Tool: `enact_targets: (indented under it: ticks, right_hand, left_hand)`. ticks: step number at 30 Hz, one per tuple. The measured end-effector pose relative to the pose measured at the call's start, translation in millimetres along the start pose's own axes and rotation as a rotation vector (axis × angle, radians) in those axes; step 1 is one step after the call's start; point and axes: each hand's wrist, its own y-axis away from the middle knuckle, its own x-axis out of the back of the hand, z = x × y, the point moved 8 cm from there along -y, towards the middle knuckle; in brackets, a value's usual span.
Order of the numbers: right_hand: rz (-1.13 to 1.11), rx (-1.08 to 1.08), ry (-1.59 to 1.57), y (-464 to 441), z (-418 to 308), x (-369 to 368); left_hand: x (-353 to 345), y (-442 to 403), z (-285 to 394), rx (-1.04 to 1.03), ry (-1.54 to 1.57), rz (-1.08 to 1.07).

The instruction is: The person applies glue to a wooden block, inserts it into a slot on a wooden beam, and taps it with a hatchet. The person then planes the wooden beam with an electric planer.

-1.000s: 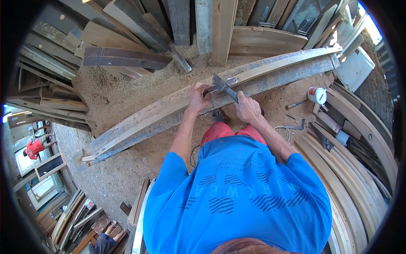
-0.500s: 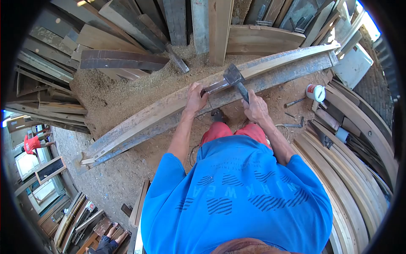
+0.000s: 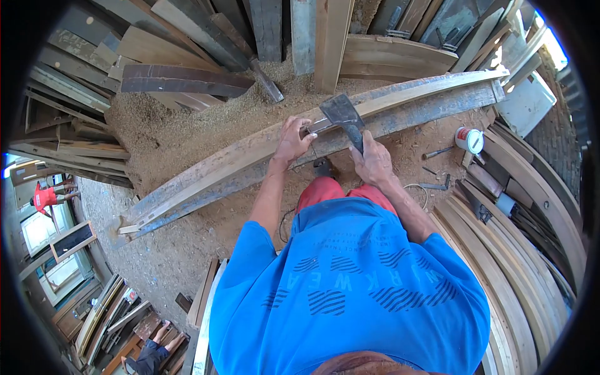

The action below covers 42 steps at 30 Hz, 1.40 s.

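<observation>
A long curved wooden beam (image 3: 400,95) lies across a worn grey plank (image 3: 431,114) in front of me. My left hand (image 3: 292,142) is closed round a chisel (image 3: 320,125) over the beam, the tool's handle pointing right. Its tip is hidden by the fingers. My right hand (image 3: 373,160) grips the handle of a mallet (image 3: 342,110) with a dark, blocky head. That head is beside the chisel's right end and overlaps it in view; I cannot tell whether they touch.
Boards lean along the back behind a sawdust heap (image 3: 150,134). At the right stand a white tub (image 3: 469,140) and stacked curved timbers (image 3: 500,262). Loose tools lie on the ground. A person in red (image 3: 45,197) is far left; another person (image 3: 150,359) is at lower left.
The mallet head has shifted slightly left and its face shows larger. My left hand's fingers have loosened a little round the chisel. The view has tilted slightly.
</observation>
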Motion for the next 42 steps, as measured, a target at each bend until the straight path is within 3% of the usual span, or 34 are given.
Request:
enact_targets:
  ticks: [2, 5, 11, 17, 20, 26, 32, 35, 38, 42]
  right_hand:
    - [0.049, 0.045, -0.001, -1, 0, -9]
    - [-0.207, -0.068, 0.171, -13, 35, -45]
    - [-0.087, 0.030, 0.063, -4, -2, -24]
    - [-0.213, -0.004, 0.144, -16, 13, -37]
    - [-0.128, 0.055, 0.119, -7, 3, -31]
    - [-0.221, -0.055, 0.131, -14, 19, -33]
    - [0.046, -0.057, 0.072, 1, 19, -1]
    - [-0.074, -0.153, 0.195, -12, 61, -19]
    - [-0.116, -0.144, 0.176, -17, 48, -2]
    - [0.035, -0.062, 0.093, -5, 30, 6]
  left_hand:
    - [1, -2, 0, 0.007, 0.017, -0.024]
    - [-5, -2, -11, -0.011, 0.009, -0.065]
    - [-3, 1, -5, -0.087, -0.078, 0.022]
    - [-5, -8, -5, -0.087, -0.141, -0.001]
    - [-6, -2, -4, -0.074, -0.162, -0.003]
    - [-7, -2, -8, -0.101, -0.070, 0.028]
    - [-5, 0, -7, -0.084, -0.026, 0.025]
    - [-5, 0, -4, -0.102, -0.072, 0.011]
    - [-7, -1, -7, -0.055, -0.044, 0.014]
    - [-6, -2, -5, -0.064, -0.037, 0.014]
